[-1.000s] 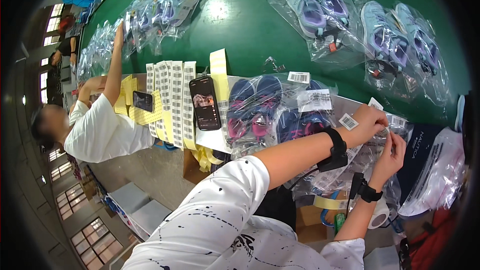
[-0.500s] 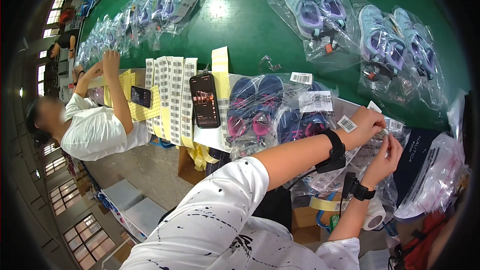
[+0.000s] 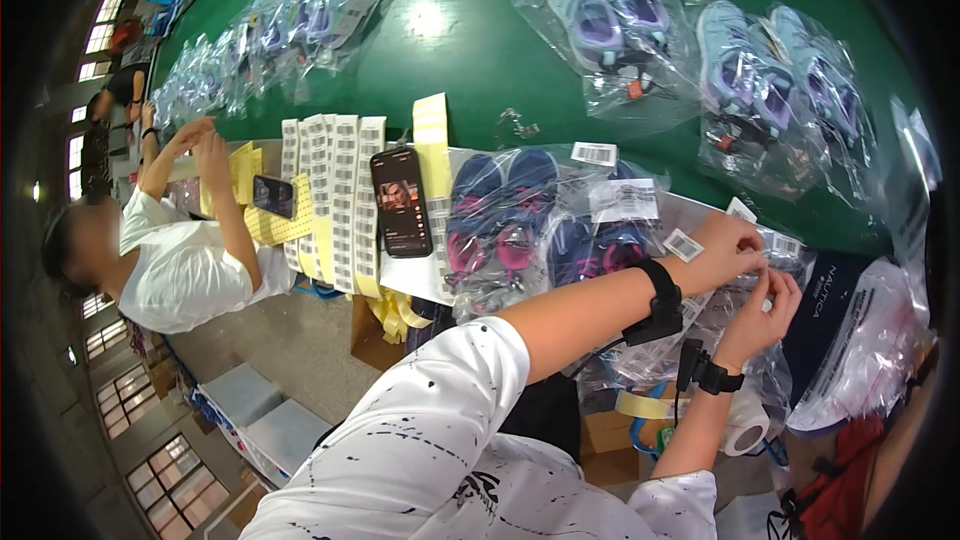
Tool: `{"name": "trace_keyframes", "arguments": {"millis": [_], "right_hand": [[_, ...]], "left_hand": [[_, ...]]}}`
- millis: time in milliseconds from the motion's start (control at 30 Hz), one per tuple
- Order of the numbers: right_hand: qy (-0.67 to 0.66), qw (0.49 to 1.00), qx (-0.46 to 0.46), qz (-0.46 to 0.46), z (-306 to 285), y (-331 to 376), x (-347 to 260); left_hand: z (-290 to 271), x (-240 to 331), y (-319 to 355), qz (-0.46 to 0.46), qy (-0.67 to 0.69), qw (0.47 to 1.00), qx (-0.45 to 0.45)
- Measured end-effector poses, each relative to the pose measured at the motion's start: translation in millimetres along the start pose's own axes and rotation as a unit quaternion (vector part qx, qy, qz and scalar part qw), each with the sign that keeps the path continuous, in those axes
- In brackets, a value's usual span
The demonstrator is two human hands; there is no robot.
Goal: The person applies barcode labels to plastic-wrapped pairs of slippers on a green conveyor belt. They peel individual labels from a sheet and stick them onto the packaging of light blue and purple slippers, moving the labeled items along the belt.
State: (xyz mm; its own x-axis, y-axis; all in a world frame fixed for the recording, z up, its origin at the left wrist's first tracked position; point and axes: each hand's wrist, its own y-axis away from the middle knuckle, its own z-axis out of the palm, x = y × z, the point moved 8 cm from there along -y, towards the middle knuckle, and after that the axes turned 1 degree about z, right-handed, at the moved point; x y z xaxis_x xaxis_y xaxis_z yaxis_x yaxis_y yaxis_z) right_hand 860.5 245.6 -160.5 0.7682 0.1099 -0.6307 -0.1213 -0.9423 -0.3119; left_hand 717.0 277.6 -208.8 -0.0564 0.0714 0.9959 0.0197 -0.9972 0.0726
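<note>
My left hand [image 3: 725, 245] is closed, its fingertips pinched together; whatever they grip is too small to make out. A barcode sticker [image 3: 684, 245] lies by its wrist, and a white tag [image 3: 740, 210] shows just beyond its knuckles. Close below and to the right, my right hand [image 3: 765, 315] is closed too, with a small white scrap [image 3: 767, 306] between its fingers. Under both hands lie clear plastic bags [image 3: 665, 340] with printed labels. To their left, bagged navy shoes with pink lining [image 3: 503, 210] rest side by side, a barcode label [image 3: 625, 200] on one bag.
Bagged light-blue shoes [image 3: 610, 10] stand on the green table [image 3: 450, 70], with more in a row [image 3: 320, 10] at far left. Barcode sticker strips [image 3: 345, 200] and a phone [image 3: 400, 202] lie left. A navy box [image 3: 815, 325] is at right. Another person [image 3: 190, 260] works at left.
The barcode label seen between my fingertips no longer shows there. My hands have drawn slightly apart, the right one curling around a white scrap. The whole view has shifted a little.
</note>
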Motion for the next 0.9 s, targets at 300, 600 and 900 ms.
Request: {"name": "trace_keyframes", "arguments": {"millis": [300,600,900], "right_hand": [[0.021,0.997,-0.045,-0.060,-11.7,2.4,-22.8],[-0.024,0.993,-0.071,-0.096,4.9,0.6,-32.3],[-0.057,0.997,-0.040,-0.045,-35.3,19.5,-46.8]], "left_hand": [[2.1,-29.7,-16.3,-0.135,-0.025,0.988,-0.069],[6.9,-26.6,-20.4,-0.167,-0.118,0.965,-0.166],[-25.8,-17.0,-30.3,-0.070,-0.200,0.976,-0.043]]}}
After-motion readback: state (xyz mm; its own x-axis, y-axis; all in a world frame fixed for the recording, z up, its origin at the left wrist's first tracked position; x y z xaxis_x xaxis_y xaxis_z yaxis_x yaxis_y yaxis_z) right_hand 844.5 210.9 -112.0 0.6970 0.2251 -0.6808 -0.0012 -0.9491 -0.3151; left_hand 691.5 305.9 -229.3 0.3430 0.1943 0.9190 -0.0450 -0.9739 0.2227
